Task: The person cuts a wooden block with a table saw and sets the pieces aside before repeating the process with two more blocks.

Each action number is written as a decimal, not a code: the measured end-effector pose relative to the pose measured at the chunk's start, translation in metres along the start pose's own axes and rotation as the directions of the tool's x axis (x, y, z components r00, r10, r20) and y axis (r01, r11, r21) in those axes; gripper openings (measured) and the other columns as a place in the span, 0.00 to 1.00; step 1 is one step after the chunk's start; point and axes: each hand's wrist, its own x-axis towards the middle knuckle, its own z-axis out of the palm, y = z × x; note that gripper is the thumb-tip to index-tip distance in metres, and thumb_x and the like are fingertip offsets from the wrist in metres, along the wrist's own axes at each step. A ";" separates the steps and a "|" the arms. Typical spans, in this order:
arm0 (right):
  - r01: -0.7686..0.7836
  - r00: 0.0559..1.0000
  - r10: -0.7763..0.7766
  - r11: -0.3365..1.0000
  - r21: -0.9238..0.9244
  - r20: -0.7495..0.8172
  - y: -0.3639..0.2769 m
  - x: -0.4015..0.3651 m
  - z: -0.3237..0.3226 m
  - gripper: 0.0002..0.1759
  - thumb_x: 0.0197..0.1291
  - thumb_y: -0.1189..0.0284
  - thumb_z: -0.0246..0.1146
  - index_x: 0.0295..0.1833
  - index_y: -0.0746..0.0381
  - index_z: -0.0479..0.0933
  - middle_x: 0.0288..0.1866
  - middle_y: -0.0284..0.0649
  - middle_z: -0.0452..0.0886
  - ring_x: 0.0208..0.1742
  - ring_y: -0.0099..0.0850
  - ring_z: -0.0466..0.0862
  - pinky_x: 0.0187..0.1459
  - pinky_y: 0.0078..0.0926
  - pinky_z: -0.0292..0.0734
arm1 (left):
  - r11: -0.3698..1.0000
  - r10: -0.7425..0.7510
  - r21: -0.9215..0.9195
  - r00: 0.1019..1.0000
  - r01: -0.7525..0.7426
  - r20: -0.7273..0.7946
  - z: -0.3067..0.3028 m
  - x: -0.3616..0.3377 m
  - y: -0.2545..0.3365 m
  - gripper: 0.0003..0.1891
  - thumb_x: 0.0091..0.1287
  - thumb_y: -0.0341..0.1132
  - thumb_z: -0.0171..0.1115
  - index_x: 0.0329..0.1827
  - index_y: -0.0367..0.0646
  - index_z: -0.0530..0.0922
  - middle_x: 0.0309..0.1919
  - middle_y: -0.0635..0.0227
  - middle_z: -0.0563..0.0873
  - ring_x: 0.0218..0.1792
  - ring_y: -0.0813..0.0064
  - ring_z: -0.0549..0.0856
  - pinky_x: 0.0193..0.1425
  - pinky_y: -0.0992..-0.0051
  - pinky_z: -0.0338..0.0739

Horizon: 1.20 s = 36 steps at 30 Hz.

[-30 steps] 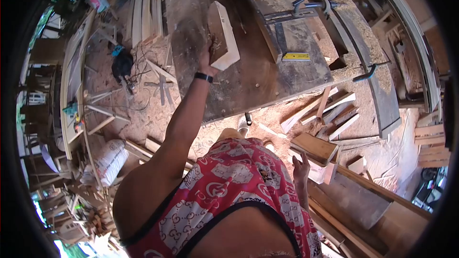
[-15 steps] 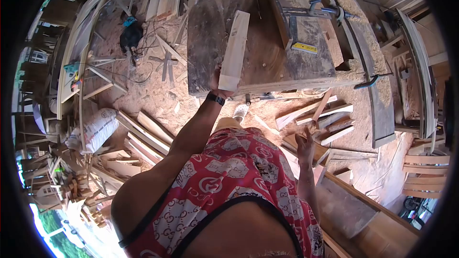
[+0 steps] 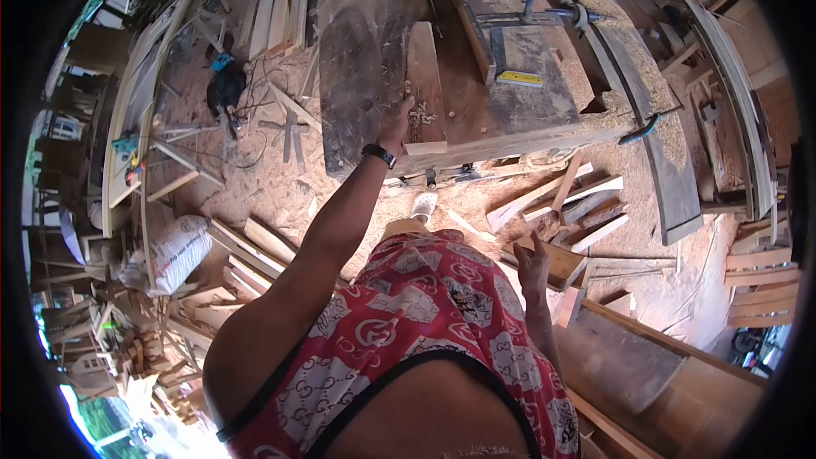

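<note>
My left hand [image 3: 396, 129], wearing a dark wristwatch [image 3: 379, 154], is at the near left side of a squared wooden block [image 3: 424, 64]. The thumb side shows along the block's edge; the other fingers are partly hidden. Curled shavings [image 3: 422, 116] cover the near part of the block's upper face, and its pale cut end faces me. The block lies over the dark workbench top [image 3: 361, 51], close to the front edge. My right hand [image 3: 534, 265] hangs low at the right, fingers apart, with nothing in it.
On the bench at the right are a yellow-handled square [image 3: 519, 78] and clamps [image 3: 578, 15]. Offcuts [image 3: 586, 204] lie on the sawdust-covered floor below. A black power tool [image 3: 225, 89] with a cord, a white sack [image 3: 180, 246] and long boards [image 3: 276, 4] are at the left.
The block has gone from raised and tilted to lower over the bench, turned so that a face with shavings shows. My left hand moved with it. The right hand has shifted slightly left.
</note>
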 end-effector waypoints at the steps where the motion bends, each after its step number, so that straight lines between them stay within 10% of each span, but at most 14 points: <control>1: -0.023 0.999 0.023 1.000 -0.003 -0.035 -0.002 -0.003 -0.003 0.38 0.65 0.64 0.69 0.74 0.72 0.65 0.35 0.51 0.89 0.34 0.34 0.88 0.39 0.30 0.81 | 0.999 -0.013 0.031 0.999 0.014 -0.031 0.002 0.006 -0.001 0.33 0.66 0.54 0.68 0.62 0.31 0.81 0.59 0.57 0.85 0.59 0.66 0.82 0.64 0.65 0.74; 11: -0.150 0.981 0.153 0.988 0.036 -0.118 0.013 -0.016 -0.002 0.39 0.63 0.62 0.72 0.72 0.74 0.68 0.48 0.61 0.86 0.48 0.43 0.89 0.49 0.37 0.82 | 0.998 -0.021 0.050 0.998 0.024 -0.062 0.016 0.053 -0.012 0.31 0.66 0.57 0.67 0.56 0.35 0.85 0.57 0.58 0.87 0.56 0.66 0.84 0.62 0.66 0.75; 36: -0.092 0.974 0.096 0.995 0.026 -0.206 -0.001 0.006 -0.008 0.39 0.65 0.62 0.70 0.72 0.75 0.67 0.37 0.55 0.88 0.39 0.37 0.89 0.43 0.32 0.80 | 0.986 0.029 0.168 0.992 -0.008 -0.122 0.038 0.066 0.007 0.37 0.67 0.57 0.67 0.65 0.30 0.78 0.65 0.51 0.82 0.65 0.62 0.80 0.69 0.66 0.72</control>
